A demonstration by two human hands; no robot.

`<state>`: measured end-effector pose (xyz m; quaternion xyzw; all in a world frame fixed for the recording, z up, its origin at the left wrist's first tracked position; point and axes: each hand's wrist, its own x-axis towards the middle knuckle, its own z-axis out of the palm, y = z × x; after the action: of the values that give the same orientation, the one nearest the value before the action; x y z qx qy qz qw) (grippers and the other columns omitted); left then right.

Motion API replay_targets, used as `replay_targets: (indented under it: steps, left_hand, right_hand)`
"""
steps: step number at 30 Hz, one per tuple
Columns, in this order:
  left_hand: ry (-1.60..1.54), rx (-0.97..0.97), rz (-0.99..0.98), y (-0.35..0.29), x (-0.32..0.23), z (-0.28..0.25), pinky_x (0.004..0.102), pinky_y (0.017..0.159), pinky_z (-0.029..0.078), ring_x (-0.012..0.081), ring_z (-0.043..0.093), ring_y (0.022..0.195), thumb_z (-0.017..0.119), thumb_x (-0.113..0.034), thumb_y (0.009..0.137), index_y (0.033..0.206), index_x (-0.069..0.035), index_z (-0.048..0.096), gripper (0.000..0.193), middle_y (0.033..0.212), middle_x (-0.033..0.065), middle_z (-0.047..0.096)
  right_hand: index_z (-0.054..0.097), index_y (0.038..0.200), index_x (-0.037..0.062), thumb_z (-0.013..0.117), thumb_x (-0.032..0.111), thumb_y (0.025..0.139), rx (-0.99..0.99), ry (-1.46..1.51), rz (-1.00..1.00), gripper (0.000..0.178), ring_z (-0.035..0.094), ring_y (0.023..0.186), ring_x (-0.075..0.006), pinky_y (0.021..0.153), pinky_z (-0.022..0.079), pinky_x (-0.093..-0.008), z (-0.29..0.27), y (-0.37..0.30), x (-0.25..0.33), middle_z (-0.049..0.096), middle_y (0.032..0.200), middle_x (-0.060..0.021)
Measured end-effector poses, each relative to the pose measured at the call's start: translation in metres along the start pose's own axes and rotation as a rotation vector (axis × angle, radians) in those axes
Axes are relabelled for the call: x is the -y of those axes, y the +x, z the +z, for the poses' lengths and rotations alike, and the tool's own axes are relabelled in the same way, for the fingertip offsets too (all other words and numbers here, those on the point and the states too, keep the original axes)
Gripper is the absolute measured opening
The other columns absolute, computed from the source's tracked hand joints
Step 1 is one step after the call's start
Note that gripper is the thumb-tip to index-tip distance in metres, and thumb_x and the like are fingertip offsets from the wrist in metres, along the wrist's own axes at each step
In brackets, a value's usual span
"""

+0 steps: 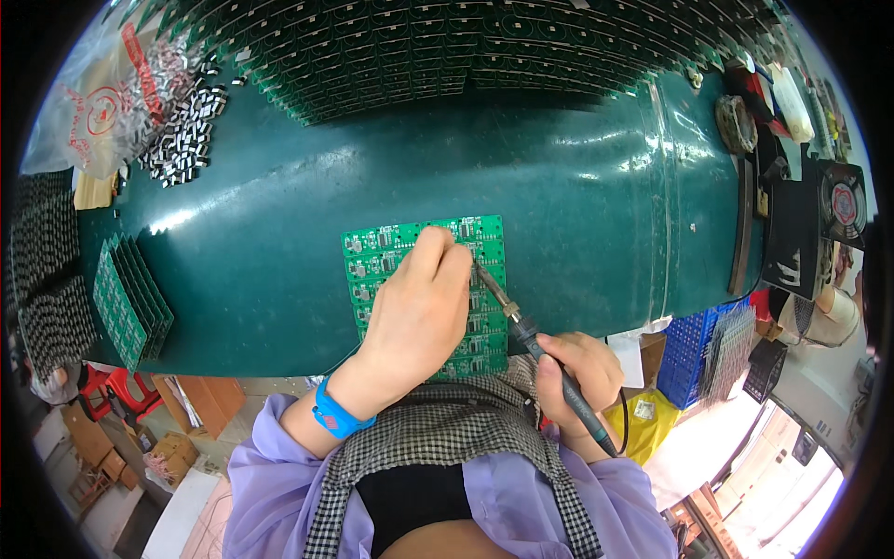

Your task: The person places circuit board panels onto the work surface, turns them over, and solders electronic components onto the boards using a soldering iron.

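Note:
A green circuit board panel (368, 244), made of repeated small boards, lies flat on the green table mat near its front edge. My left hand (424, 296) is over the middle of the panel with its fingers bent and pinched together; whatever is between the fingertips is hidden. A blue band circles the left wrist. In my right hand (579, 380) is a soldering iron (528, 333), its dark handle gripped and its metal tip pointing at the panel beside the left fingertips. Whether the tip touches the board cannot be made out.
Small black-and-silver components (186, 140) lie heaped by a clear plastic bag (88, 107) at far left. Several green panels (130, 303) stand at the left edge. Rows of boards (391, 56) fill the far side. A small fan (843, 202) and a blue crate (684, 359) are at right.

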<state>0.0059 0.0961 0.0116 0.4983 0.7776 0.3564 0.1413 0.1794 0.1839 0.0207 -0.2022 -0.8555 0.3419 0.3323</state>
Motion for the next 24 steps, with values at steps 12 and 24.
replay_targets:
  steps: [12,24]
  left_hand:
    - [-0.061,-0.004,-0.056,-0.017,-0.003,-0.004,0.0382,0.059,0.046,0.0298,0.058,0.071,0.061,0.004,0.077,0.090,-0.002,0.053,0.016,0.087,0.0125,0.053]
    - [0.042,0.045,0.053,-0.016,-0.006,-0.002,0.0379,0.058,0.047,0.0287,0.057,0.069,0.061,0.003,0.080,0.089,-0.003,0.057,0.012,0.083,0.0100,0.052]
  right_hand:
    - [0.066,0.083,-0.0009,0.065,0.004,0.073,-0.039,-0.013,-0.053,0.011,0.059,0.048,-0.0189,0.044,0.046,-0.0278,-0.003,-0.007,-0.001,0.061,0.061,-0.0080]
    - [0.065,0.084,-0.0011,0.065,0.003,0.074,-0.050,0.031,-0.051,0.011,0.060,0.049,-0.0192,0.045,0.047,-0.0275,0.000,-0.013,0.003,0.062,0.064,-0.0083]
